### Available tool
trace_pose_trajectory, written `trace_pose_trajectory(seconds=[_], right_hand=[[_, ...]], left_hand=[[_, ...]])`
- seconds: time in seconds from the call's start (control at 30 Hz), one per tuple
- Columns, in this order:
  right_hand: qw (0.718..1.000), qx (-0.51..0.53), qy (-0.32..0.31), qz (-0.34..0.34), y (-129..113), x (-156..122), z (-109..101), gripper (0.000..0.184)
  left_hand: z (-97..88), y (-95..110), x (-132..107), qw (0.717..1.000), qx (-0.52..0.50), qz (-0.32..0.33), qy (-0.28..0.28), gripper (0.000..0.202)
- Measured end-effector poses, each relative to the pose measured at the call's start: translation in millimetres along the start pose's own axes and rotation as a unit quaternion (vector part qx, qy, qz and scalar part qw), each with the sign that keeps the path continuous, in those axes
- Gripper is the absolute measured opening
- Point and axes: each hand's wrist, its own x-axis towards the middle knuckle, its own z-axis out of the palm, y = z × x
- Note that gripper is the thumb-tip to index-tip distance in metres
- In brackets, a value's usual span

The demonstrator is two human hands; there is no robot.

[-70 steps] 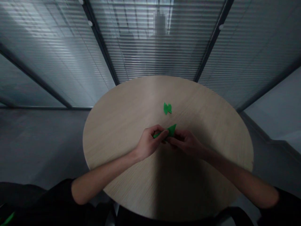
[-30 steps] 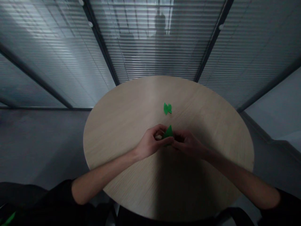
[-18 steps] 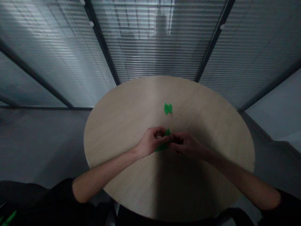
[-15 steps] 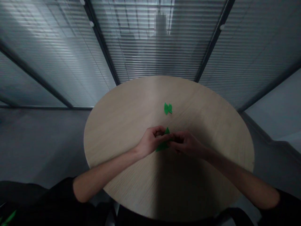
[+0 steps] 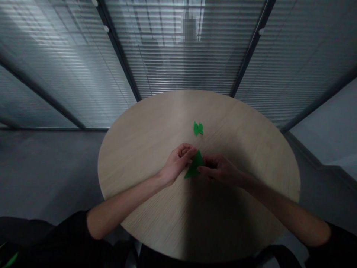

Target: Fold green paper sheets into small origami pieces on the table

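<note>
A green piece of folded paper [image 5: 195, 166], now a triangle with its point up, is between my two hands above the table. My right hand [image 5: 219, 169] pinches its right edge, thumb in front and the other fingers partly behind it. On the other side, my left hand [image 5: 180, 160] is closed with curled fingers, its thumb at the paper's upper left edge near the tip. Its fingertips are partly hidden. Beyond the hands, a small green folded-paper piece [image 5: 198, 128], shaped like a butterfly, lies on the table.
The round wooden table [image 5: 139, 126] fills the middle of the view, with a dark shadow over its near part. Behind it stand glass panels with blinds [image 5: 178, 70] in dark frames. Grey floor [image 5: 69, 163] shows on both sides.
My left thumb has slid up from across the paper's middle to near its tip, uncovering the triangle's face. My right hand keeps its pinch. The butterfly-shaped piece stays put.
</note>
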Motion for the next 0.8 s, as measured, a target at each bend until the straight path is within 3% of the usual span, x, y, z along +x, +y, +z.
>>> trace_pose_trajectory(seconds=[0.23, 0.37, 0.6, 0.8], right_hand=[[0.998, 0.02, 0.058, -0.02, -1.9, 1.1, -2.4, 0.032], [0.998, 0.02, 0.059, -0.027, -0.4, 0.3, -4.8, 0.035], [0.998, 0.042, 0.044, -0.018, 0.8, 1.8, -5.5, 0.044], [0.997, 0.018, 0.054, -0.049, 2.1, 0.0, -6.8, 0.045]], left_hand=[[-0.9, -0.4, -8.1, 0.967, 0.226, 0.083, -0.087, 0.043], [-0.6, -0.9, -7.8, 0.972, 0.195, 0.076, -0.108, 0.044], [-2.1, 2.0, -4.0, 0.983, 0.128, 0.095, -0.093, 0.046], [-1.3, 2.0, -2.1, 0.988, 0.096, 0.082, -0.084, 0.047]])
